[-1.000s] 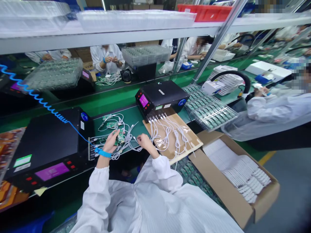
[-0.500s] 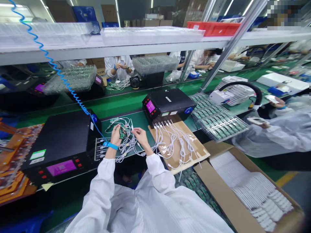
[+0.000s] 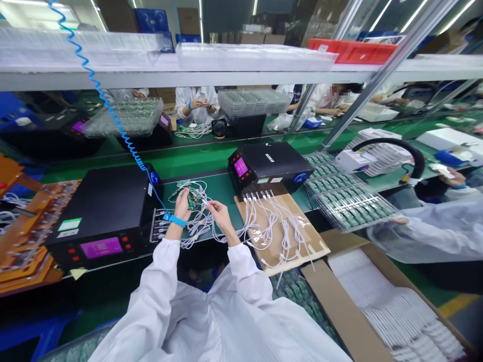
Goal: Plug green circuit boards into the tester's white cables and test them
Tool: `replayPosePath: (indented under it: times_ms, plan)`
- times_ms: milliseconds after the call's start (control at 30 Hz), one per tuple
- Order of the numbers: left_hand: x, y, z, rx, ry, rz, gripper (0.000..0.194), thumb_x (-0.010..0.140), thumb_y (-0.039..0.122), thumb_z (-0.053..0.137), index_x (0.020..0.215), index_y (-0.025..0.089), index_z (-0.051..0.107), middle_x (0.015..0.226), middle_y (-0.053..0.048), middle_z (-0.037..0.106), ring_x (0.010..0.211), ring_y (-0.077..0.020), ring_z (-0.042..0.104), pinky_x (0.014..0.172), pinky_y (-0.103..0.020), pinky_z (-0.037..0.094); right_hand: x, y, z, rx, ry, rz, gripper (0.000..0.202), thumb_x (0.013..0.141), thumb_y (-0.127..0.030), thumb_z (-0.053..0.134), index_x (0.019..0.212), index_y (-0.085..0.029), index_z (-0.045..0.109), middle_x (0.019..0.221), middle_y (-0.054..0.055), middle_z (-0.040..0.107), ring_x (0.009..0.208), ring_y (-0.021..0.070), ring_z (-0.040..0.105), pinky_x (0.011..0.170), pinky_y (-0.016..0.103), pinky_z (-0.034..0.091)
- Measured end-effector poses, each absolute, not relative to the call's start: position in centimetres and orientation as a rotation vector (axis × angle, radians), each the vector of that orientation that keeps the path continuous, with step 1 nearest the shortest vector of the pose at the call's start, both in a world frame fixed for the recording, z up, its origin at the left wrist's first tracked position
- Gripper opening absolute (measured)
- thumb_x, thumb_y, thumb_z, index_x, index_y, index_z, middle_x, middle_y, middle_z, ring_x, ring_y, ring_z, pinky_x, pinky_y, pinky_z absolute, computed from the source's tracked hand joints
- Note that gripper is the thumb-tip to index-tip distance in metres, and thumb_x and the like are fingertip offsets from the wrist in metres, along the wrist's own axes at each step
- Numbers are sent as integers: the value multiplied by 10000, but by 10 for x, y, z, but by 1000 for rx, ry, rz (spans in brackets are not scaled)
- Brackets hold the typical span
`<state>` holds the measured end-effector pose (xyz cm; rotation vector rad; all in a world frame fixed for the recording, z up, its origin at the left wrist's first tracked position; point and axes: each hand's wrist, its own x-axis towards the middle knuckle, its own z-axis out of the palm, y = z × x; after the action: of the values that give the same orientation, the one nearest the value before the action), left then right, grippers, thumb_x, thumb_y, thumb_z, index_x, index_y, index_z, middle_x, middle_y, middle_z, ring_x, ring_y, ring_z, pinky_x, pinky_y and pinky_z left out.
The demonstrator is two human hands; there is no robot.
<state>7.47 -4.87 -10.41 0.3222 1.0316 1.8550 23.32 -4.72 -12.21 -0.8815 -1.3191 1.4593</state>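
My left hand [image 3: 182, 205], with a blue wrist strap [image 3: 175, 220] at its wrist, is closed on a small green circuit board [image 3: 193, 202]. To its right, my right hand [image 3: 219, 214] is closed in a pinch at the end of a white cable [image 3: 205, 201], close beside the board. Tangled white cables [image 3: 196, 225] lie on the green bench under and around both hands. More boards and cable loops sit just beyond my left fingers; their details are too small to make out.
A black tester [image 3: 101, 216] with a lit screen stands at left, another black tester [image 3: 271, 163] behind right. Cables from it cross a brown board [image 3: 294, 226]. Trays of circuit boards [image 3: 349, 191] and a carton [image 3: 372, 306] of white parts are at right. A co-worker's sleeve [image 3: 422, 229] reaches in.
The view has shifted slightly left. My right fingers have drawn a little closer to the board, and the white cable end stands up less. The co-worker's hand at right has moved toward the tray.
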Motion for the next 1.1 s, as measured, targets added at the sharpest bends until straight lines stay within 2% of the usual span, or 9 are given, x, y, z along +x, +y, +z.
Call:
replayPosePath:
  times_ms: [133, 400, 533, 667, 867, 1100]
  plan:
    - [76, -52, -103, 323, 1026, 1868, 228, 892, 314, 750, 1052, 186, 650, 904, -87, 783, 712, -187, 712, 675, -295, 571, 232, -48, -122, -880, -1340, 1444, 311, 763, -467, 771, 897, -189, 739, 871, 40, 760, 819, 178, 679, 838, 307, 527]
    - [76, -57, -96, 348, 1070, 1875, 219, 901, 329, 741, 1055, 203, 649, 871, -57, 766, 630, -156, 668, 597, -257, 541, 231, -51, -117, -912, -1329, 1420, 330, 770, -483, 771, 908, -183, 755, 851, 38, 761, 809, 176, 670, 821, 301, 528]
    - [78, -58, -95, 336, 1101, 1890, 274, 863, 373, 787, 1036, 215, 645, 852, -44, 753, 670, -167, 687, 613, -262, 550, 231, -51, -117, -927, -1346, 1407, 353, 770, -504, 766, 913, -181, 753, 870, 45, 767, 816, 179, 673, 822, 302, 528]
    - [79, -59, -93, 330, 1096, 1911, 243, 872, 358, 774, 1018, 215, 641, 859, -51, 752, 739, -184, 714, 654, -271, 566, 230, -51, -117, -935, -1369, 1398, 352, 780, -511, 745, 910, -184, 749, 874, 48, 763, 820, 185, 679, 830, 308, 524]
    - [82, -63, -88, 365, 1123, 1942, 239, 890, 349, 759, 1047, 221, 632, 819, -31, 744, 726, -180, 712, 628, -256, 548, 230, -53, -117, -943, -1362, 1399, 349, 765, -496, 753, 906, -176, 749, 860, 51, 762, 813, 186, 679, 819, 313, 532]
    - [83, -66, -84, 383, 1136, 1938, 245, 892, 354, 763, 1063, 229, 641, 868, -40, 752, 779, -190, 719, 652, -264, 553, 230, -55, -114, -932, -1361, 1388, 334, 778, -489, 745, 902, -179, 745, 847, 47, 760, 821, 189, 674, 811, 307, 530]
